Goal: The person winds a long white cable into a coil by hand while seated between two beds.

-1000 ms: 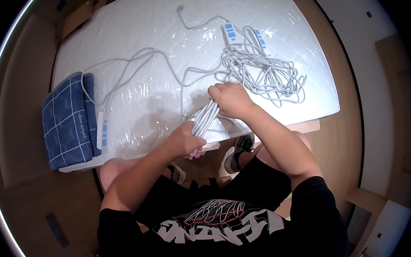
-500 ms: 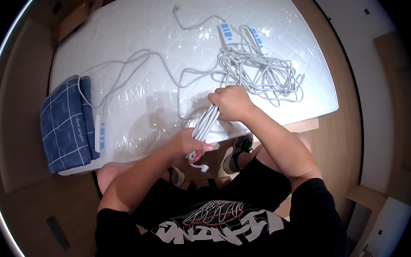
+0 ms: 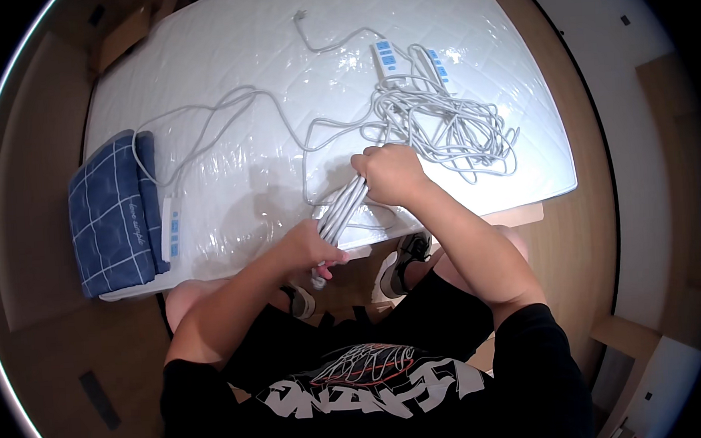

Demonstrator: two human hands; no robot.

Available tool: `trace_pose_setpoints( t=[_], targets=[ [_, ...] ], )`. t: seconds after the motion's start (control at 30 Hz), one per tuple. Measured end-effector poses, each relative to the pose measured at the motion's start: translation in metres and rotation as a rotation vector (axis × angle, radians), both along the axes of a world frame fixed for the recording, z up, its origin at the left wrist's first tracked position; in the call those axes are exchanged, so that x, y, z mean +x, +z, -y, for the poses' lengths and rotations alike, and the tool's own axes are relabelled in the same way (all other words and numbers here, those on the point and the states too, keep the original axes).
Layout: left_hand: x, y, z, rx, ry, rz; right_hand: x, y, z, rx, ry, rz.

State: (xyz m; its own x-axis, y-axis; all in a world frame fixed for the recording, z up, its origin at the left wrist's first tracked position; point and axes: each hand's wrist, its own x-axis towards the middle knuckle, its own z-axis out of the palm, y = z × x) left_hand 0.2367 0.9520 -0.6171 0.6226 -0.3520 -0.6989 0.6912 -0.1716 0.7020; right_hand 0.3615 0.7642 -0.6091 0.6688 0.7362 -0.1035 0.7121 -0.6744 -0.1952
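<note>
A folded bundle of grey-white power cord (image 3: 343, 210) stretches between my two hands at the near edge of the mattress. My left hand (image 3: 314, 246) is closed round the lower end, with a small bit of the cord poking out beneath it. Round the upper end, my right hand (image 3: 390, 173) is closed in a fist. Single strands lead from the bundle over the mattress. Beyond my right hand lies a tangled heap of similar cord (image 3: 441, 125). Two white power strips with blue sockets, one the nearer-left strip (image 3: 385, 57), lie at the heap's far side.
The mattress (image 3: 219, 34) is wrapped in clear plastic. On its left lie a folded blue checked cloth (image 3: 114, 217) and another power strip (image 3: 172, 228). A plug (image 3: 299, 16) rests near the far side. My feet and knees are below the near edge.
My left hand has shifted slightly left and turned, so the plug that hung below it is now mostly hidden. My right hand has moved slightly left, still gripping the bundle.
</note>
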Motion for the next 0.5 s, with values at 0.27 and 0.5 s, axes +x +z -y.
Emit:
trace_pose_setpoints(
  t=[0.27,0.5],
  targets=[
    [-0.007,-0.011,0.010,-0.063,0.133,0.003,0.003,0.002,0.003,0.024,0.012,0.035],
    [-0.006,-0.008,0.013,-0.104,0.191,-0.024,0.008,-0.002,0.005,0.122,0.023,0.142]
  ],
)
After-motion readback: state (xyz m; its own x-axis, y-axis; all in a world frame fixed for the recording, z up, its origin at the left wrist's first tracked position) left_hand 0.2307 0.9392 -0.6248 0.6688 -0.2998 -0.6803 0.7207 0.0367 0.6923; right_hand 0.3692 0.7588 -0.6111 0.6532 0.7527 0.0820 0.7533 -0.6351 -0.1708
